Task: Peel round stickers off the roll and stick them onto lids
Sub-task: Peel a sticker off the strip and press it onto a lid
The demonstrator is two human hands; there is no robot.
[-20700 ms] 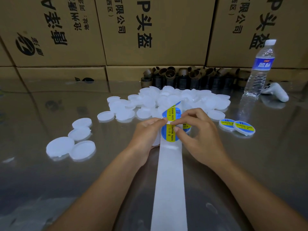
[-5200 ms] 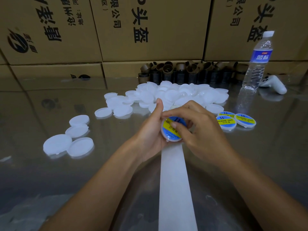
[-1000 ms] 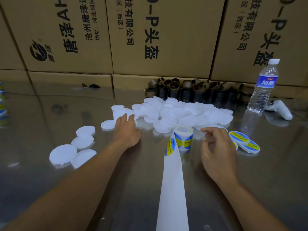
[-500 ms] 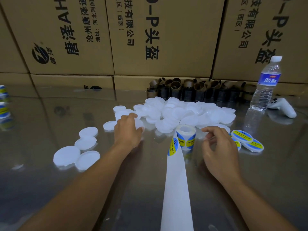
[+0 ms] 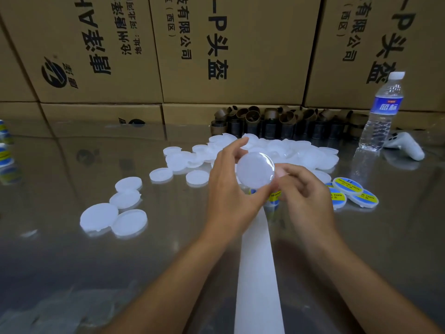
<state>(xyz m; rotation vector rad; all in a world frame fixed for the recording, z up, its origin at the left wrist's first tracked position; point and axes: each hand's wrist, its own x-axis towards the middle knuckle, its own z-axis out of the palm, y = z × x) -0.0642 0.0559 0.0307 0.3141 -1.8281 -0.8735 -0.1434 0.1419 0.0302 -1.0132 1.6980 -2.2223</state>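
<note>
My left hand [image 5: 230, 189] holds a bare white round lid [image 5: 255, 172] up above the table, thumb under its lower edge and fingers behind it. My right hand [image 5: 304, 196] is beside it with curled fingers touching the lid's right edge. The sticker roll [image 5: 273, 197] with blue and yellow labels stands on the table right below the lid, mostly hidden by both hands. Its white backing strip [image 5: 258, 273] runs toward me. A pile of bare white lids [image 5: 296, 153] lies behind. Three stickered lids [image 5: 349, 191] lie at the right.
Several loose white lids [image 5: 113, 213] lie at the left on the glossy table [image 5: 72, 273]. A water bottle [image 5: 384, 112] and a white controller [image 5: 405, 145] stand at the back right. Brown cardboard cores [image 5: 277, 124] line the back, before stacked cartons [image 5: 216, 49]. Stickered containers [image 5: 4, 150] show at the left edge.
My left hand picked a bare lid from the pile and brought it up over the roll. My right hand rose from the table to meet the lid.
</note>
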